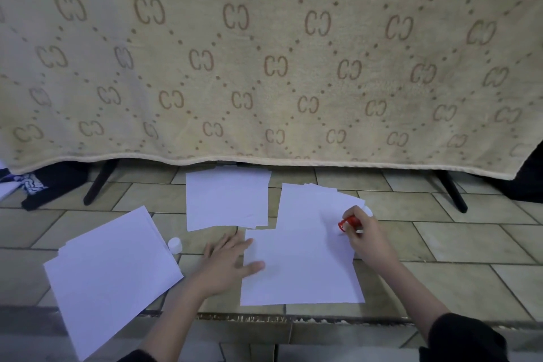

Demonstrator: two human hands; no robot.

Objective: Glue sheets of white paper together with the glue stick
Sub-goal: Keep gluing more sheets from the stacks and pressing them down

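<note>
Right hand has its fingers curled round the red glue stick, gripping it over the upper right corner of the near white paper sheet. Stick's long axis lies close to flat — red end points left and slightly toward the person, over the sheet; whether the tip actually touches the paper I cannot tell. Left hand lies flat with fingers spread, thumb and fingertips pressing the sheet's left edge, the rest of the palm on the beige tiled floor. The sheet's long axis runs roughly away from the person, its far end overlapping a fanned stack of white sheets behind it. A second white paper stack sits just left of that one, and a third, bigger stack lies rotated at the near left, well apart from the working sheet. A small white cap stands on the floor between the left stack and the left hand. Behind it all — a beige patterned blanket hanging down to the floor.
</note>
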